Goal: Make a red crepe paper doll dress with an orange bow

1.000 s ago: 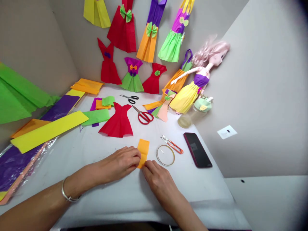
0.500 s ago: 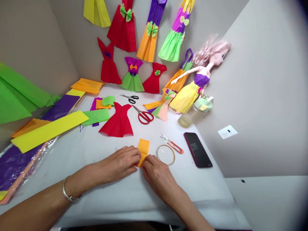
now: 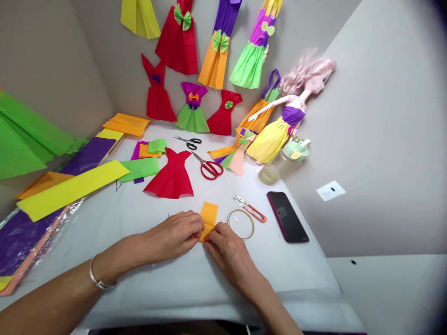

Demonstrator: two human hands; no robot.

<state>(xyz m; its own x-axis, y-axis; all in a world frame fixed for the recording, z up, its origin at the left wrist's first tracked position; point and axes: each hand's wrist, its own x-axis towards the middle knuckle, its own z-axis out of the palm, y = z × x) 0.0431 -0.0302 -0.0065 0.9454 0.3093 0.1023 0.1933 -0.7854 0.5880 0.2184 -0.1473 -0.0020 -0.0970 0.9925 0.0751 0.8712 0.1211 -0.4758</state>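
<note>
A small orange strip of crepe paper lies on the white table in front of me, with a crease across it. My left hand pinches its near left corner, fingers curled together. At the near right corner my right hand pinches the same strip between thumb and fingers. The strip's near edge is partly hidden by my fingertips. Just to the right lie a thin gold ring and orange-handled thread snips. Beyond the strip rests a red paper dress.
Red-handled scissors and black-handled scissors lie farther back. A phone is near the right edge. A doll leans by a jar. Coloured paper sheets, including a yellow strip, cover the left side. Paper dresses hang on the wall.
My fingers have shifted slightly at the strip's near edge, and the strip has moved a touch to the right. The other things stay where they were.
</note>
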